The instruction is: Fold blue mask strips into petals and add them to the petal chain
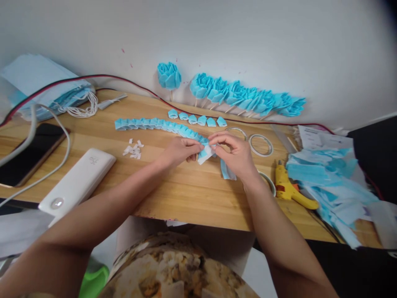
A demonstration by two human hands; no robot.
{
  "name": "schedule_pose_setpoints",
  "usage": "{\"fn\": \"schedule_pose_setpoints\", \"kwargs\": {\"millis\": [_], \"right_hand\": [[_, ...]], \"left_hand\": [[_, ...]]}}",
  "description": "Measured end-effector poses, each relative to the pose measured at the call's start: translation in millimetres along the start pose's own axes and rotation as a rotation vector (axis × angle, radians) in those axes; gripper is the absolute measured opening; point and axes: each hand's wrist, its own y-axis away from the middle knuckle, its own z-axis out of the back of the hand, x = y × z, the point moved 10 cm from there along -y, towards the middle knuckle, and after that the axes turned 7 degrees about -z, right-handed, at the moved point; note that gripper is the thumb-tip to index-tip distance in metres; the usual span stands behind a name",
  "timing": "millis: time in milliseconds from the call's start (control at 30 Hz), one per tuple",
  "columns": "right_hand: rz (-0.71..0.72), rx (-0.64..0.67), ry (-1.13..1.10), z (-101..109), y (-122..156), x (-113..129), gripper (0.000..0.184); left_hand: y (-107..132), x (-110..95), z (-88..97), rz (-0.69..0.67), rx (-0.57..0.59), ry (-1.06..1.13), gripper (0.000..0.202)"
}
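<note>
So, from the head cam: the left hand [186,150] has its grip pinched on a little blue-and-white piece [205,154], and the right hand [235,152] has its fingertips closed on the other side of it. That piece is just above the table [186,194], around the right end of a long curved row of folded blue bits [155,124]. A blue strip [228,170] pokes out below the right hand. Tiny white scraps [134,150] sit left of the left hand, and there's a yellow glue gun [287,186] off to the right.
</note>
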Motion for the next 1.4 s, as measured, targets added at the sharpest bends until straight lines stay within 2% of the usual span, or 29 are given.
{"fn": "schedule_pose_setpoints", "kwargs": {"millis": [167, 433, 600, 700, 767, 933, 1100, 1400], "right_hand": [[0.004, 0.043, 0.052, -5, 1, 1, 0.020], [0.000, 0.050, 0.061, -7, 1, -1, 0.021], [0.015, 0.089, 0.050, -10, 3, 3, 0.016], [-0.061, 0.149, -0.120, -11, 3, -3, 0.021], [-0.149, 0.127, -0.233, -9, 3, -13, 0.029], [-0.336, 0.056, -0.247, -10, 3, -40, 0.041], [-0.368, 0.100, -0.266, -19, 4, -42, 0.039], [-0.371, 0.129, -0.160, -23, 3, -36, 0.023]], "left_hand": [[-1, 4, 4.7, -0.005, -0.040, 0.057, 0.021], [-1, -1, -1.7, -0.066, 0.043, 0.085, 0.023], [-2, -1, 5.2, -0.072, -0.037, 0.076, 0.025], [-2, -2, 11.9, -0.081, -0.111, 0.078, 0.020], [-2, -4, 13.2, -0.099, -0.127, 0.069, 0.019], [-1, -7, 14.9, -0.129, -0.142, 0.058, 0.020], [-1, -8, 15.9, -0.152, -0.142, 0.037, 0.020], [-4, -3, 16.6, -0.179, -0.143, 0.076, 0.022]]}}
